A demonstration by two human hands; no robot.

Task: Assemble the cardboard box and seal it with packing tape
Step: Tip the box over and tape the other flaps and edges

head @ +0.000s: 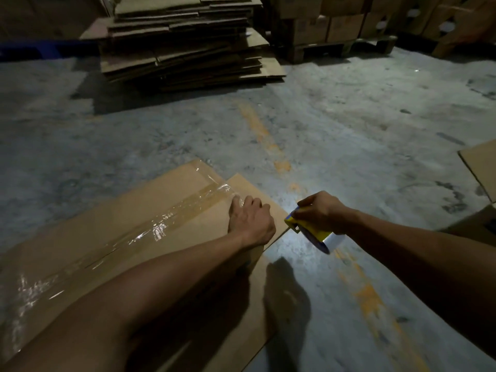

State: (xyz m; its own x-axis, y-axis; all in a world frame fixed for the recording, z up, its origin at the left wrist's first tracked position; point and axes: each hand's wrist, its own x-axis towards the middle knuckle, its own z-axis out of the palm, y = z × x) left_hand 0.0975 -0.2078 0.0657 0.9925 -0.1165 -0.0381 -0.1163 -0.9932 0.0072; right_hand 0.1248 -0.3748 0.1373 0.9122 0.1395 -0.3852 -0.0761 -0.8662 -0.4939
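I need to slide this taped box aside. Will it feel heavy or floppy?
The cardboard box looks empty, so probably light. Its taped seam should stiffen the top; the untaped edge by the left hand may flex.

left hand (251,220) lies flat on the cardboard box (112,218), fingertips (237,201) pressing the far end of the clear tape strip (150,226) along the centre seam. right hand (320,212) grips a yellow-blue tape dispenser (308,229) just right of those fingertips, off the box edge, above the concrete floor (349,116). flattened cardboard stack (182,41) lies well beyond the fingers.
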